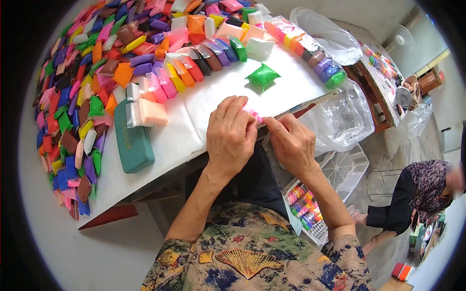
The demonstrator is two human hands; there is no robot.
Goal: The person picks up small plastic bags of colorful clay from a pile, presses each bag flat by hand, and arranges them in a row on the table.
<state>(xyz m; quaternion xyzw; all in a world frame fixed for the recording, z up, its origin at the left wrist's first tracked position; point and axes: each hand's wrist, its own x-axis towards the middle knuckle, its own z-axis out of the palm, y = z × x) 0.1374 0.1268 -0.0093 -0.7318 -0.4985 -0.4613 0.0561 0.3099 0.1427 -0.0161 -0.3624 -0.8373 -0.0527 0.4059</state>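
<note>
Between my two hands, at the front edge of the white table, a small pink piece (pixel 254 114) shows, mostly hidden by fingers. My left hand (pixel 230 133) is closed, its fingers bent together over the pink piece. On the other side, my right hand (pixel 291 140) is closed too, thumb and index finger pinched at the piece's right end. A green packet (pixel 262 76) lies just beyond them. Further back, a curved row of coloured packets (pixel 186 76) runs across the white sheet, with a clear packet (pixel 259 49) at its end.
A large heap of coloured packets (pixel 87 104) covers the left. A green case (pixel 133 143) lies near the edge. A filled clear bag (pixel 310 51) rests at the back right. Plastic bags (pixel 347 116) hang beside the table, above a white crate (pixel 347 169). A person (pixel 427 189) is at right.
</note>
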